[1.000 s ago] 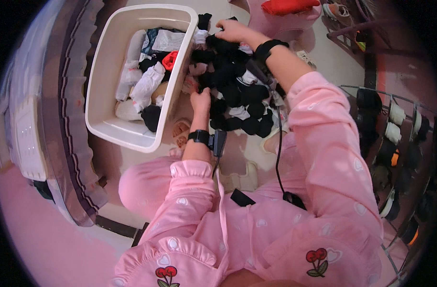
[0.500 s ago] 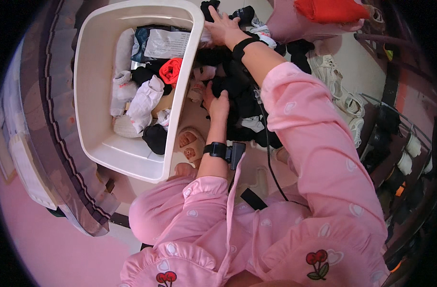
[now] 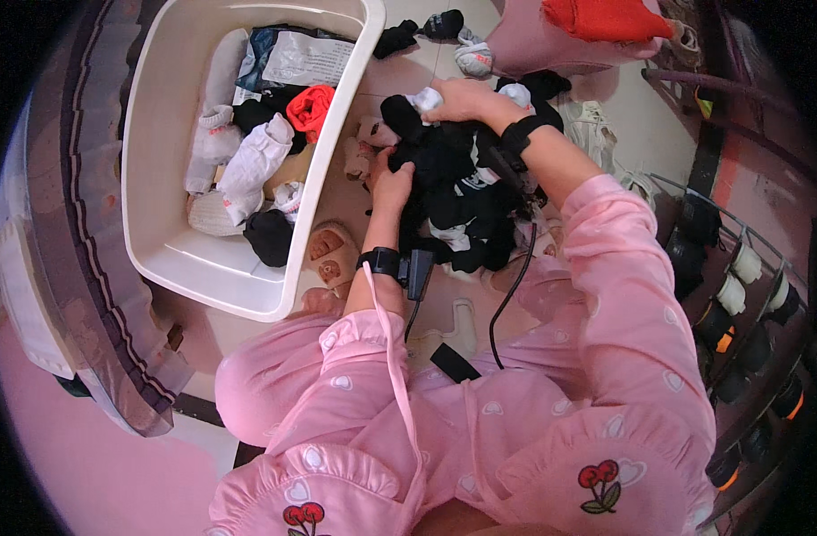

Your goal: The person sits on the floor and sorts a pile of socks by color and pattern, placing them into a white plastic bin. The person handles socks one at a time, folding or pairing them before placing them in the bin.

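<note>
White tub (image 3: 158, 161), seemingly socks (image 3: 462, 207), on pale floor (image 3: 667, 125)

We've got two hands (image 3: 391, 185) (image 3: 469, 100), two wristbands (image 3: 381, 261) (image 3: 521, 134), one white bin (image 3: 167, 134), and black socks (image 3: 444, 183) heaped too thickly to count!

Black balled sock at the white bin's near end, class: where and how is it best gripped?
Probably around its rounded middle, from above and the near left: the black balled sock looks compact, bare white bin shows on that side, while the bin's right wall and a white sock crowd it elsewhere.
</note>
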`<action>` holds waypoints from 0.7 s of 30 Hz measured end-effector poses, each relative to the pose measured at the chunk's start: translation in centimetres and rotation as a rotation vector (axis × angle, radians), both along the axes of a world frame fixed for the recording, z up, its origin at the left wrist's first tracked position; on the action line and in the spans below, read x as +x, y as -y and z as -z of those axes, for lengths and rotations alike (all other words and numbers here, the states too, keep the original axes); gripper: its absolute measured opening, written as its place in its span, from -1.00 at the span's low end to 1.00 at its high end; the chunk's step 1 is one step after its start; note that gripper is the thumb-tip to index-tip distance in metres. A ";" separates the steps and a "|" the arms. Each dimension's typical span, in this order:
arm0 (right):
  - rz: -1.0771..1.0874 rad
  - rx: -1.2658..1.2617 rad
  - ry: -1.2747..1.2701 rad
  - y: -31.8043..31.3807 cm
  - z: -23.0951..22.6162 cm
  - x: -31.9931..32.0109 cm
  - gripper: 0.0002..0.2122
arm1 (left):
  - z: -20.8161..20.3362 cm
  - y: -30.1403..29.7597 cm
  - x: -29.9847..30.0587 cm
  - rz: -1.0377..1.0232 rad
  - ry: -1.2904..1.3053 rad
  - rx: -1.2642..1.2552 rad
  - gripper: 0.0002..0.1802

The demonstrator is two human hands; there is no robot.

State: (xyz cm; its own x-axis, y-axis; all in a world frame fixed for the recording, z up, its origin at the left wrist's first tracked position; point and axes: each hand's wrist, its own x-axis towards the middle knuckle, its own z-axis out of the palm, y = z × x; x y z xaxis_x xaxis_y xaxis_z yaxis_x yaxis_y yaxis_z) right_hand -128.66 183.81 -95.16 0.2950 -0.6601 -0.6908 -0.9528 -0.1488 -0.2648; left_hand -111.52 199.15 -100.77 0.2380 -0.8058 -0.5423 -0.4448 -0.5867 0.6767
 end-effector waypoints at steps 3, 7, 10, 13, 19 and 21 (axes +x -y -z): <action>-0.090 -0.050 -0.059 2.1 -1.6 -0.4 -0.36 | -0.1 -0.4 -0.1 0.017 -0.061 0.029 -0.42; -0.078 -0.585 -0.004 4.5 -0.7 0.6 -0.36 | -0.1 -0.3 0.1 0.033 -0.128 0.029 -0.42; -0.129 -0.670 -0.135 6.2 1.1 1.1 -0.33 | 0.0 -0.1 0.1 0.027 -0.118 0.053 -0.42; -0.088 -0.565 -0.204 6.3 3.4 0.4 -0.32 | -0.2 0.2 0.1 0.021 -0.136 0.059 -0.44; 0.060 -0.525 0.044 1.7 6.4 -1.6 -0.65 | -0.1 0.3 -0.3 0.067 -0.103 0.044 -0.47; 0.123 -0.438 0.046 -0.6 6.1 -2.5 -0.61 | 0.2 -0.1 -0.3 0.071 -0.167 0.062 -0.48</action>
